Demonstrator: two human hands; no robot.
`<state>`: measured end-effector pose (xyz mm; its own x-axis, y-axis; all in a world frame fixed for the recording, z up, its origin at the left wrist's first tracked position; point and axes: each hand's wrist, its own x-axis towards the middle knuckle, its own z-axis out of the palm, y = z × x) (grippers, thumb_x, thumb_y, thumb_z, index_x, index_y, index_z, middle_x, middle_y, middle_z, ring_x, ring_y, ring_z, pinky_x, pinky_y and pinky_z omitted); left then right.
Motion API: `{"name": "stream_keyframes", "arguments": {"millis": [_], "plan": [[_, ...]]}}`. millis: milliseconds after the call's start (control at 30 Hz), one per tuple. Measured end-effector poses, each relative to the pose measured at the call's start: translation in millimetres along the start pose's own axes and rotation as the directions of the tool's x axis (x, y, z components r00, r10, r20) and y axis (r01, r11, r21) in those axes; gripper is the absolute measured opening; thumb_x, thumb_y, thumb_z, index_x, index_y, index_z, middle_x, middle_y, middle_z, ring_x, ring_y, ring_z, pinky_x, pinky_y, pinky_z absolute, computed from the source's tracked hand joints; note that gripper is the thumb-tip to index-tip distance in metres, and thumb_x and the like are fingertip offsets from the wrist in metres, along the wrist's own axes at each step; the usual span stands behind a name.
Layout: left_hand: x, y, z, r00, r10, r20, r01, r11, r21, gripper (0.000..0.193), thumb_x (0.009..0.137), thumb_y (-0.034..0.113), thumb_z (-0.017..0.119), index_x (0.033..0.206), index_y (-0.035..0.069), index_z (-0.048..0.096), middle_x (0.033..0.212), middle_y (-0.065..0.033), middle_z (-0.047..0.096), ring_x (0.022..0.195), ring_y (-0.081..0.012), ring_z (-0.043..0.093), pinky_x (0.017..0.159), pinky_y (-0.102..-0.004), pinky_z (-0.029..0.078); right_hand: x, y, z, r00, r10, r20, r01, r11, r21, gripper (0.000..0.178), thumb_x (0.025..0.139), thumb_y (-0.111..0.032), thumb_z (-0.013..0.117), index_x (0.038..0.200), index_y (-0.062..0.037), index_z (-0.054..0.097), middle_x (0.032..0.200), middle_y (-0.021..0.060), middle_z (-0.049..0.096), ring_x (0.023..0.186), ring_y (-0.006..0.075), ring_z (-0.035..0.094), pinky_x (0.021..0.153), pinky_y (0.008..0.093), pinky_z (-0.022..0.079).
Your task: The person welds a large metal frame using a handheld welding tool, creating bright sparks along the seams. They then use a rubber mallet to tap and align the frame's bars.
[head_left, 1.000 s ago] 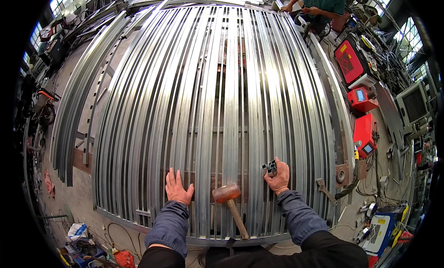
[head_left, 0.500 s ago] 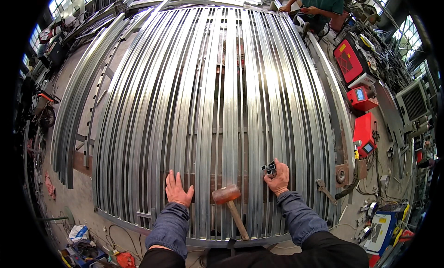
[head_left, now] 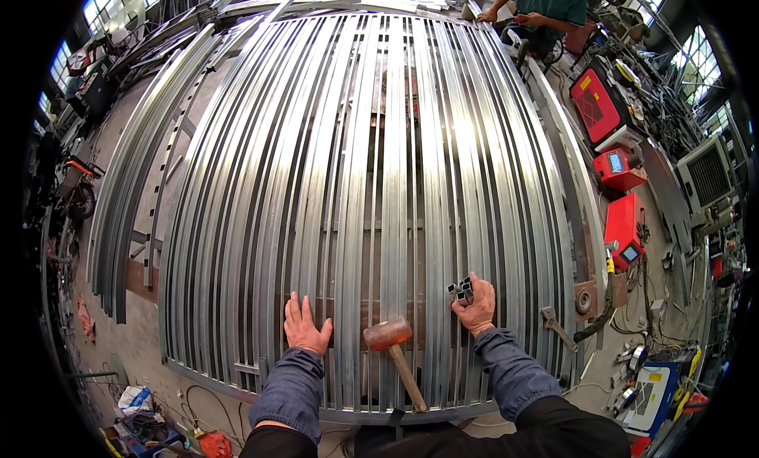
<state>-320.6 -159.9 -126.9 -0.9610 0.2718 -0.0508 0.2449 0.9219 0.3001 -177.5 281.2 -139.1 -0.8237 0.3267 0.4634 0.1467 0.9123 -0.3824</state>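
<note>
A large frame of long silvery metal bars lies in front of me, its bars running away from me with narrow gaps between. My left hand rests flat on the bars, fingers spread and holding nothing. Farther right, my right hand is closed around several short square tube pieces. Their hollow ends point away from the palm, and the fingers partly hide them. Between my hands a mallet with a worn reddish-brown head and wooden handle lies on the bars, touched by neither hand.
An adjustable wrench lies at the frame's right side. Red machines and cables stand on the floor beyond it. More long metal profiles are stacked at the left. Another person in a green shirt is at the far right corner.
</note>
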Motion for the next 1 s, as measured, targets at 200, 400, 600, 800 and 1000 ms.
{"name": "stream_keyframes", "arguments": {"millis": [200,400,600,800,1000], "plan": [[-0.3,1.7,-1.6,1.0,0.007,-0.01,-0.007,1.0,-0.024,0.094,0.087,0.041,0.081,0.163,0.004,0.041,0.178,-0.0212,0.025,0.161,-0.0439,0.027,0.122,-0.0581,0.035,-1.0,0.2,0.7,1.0,0.015,0.003,-0.015,1.0,0.001,0.087,0.074,-0.02,0.081,0.156,-0.0058,0.054,0.111,0.0178,0.062,0.101,0.0424,0.061,0.096,0.0521,0.049],[-0.9,0.9,-0.8,1.0,0.013,-0.017,-0.014,1.0,-0.024,0.093,0.087,0.04,0.081,0.163,0.003,0.042,0.177,-0.0221,0.025,0.161,-0.044,0.026,0.122,-0.0581,0.035,-0.3,-0.4,-1.0,1.0,0.005,0.006,-0.005,1.0,0.002,0.087,0.074,-0.019,0.081,0.156,-0.0051,0.054,0.111,0.017,0.062,0.101,0.0419,0.061,0.095,0.0516,0.049],[-1.0,-1.3,0.5,1.0,0.015,-0.009,-0.015,1.0,0.002,0.096,0.088,0.044,0.081,0.165,0.004,0.04,0.179,-0.0202,0.023,0.161,-0.0442,0.028,0.124,-0.0573,0.035,-0.1,0.0,-0.2,1.0,-0.005,-0.002,0.005,1.0,0.006,0.087,0.074,-0.019,0.082,0.156,-0.0047,0.053,0.111,0.0166,0.062,0.101,0.0411,0.061,0.095,0.0512,0.049],[-0.5,2.4,-3.0,1.0,0.005,0.004,-0.005,1.0,-0.016,0.095,0.088,0.042,0.081,0.165,0.004,0.04,0.178,-0.0211,0.024,0.162,-0.044,0.026,0.123,-0.0577,0.034,1.1,-2.1,-1.3,1.0,0.0,-0.004,0.0,1.0,0.0,0.087,0.075,-0.02,0.083,0.156,-0.005,0.053,0.111,0.017,0.062,0.101,0.0413,0.061,0.095,0.0511,0.049],[-0.2,2.1,-2.6,1.0,0.01,0.005,-0.01,1.0,-0.017,0.096,0.088,0.043,0.08,0.165,0.003,0.04,0.179,-0.0209,0.024,0.161,-0.0442,0.028,0.124,-0.0569,0.035,0.3,-0.9,-0.8,1.0,0.003,-0.009,-0.003,1.0,0.007,0.089,0.076,-0.022,0.082,0.159,-0.0088,0.051,0.113,0.0149,0.063,0.101,0.0389,0.061,0.094,0.0505,0.049]]}}
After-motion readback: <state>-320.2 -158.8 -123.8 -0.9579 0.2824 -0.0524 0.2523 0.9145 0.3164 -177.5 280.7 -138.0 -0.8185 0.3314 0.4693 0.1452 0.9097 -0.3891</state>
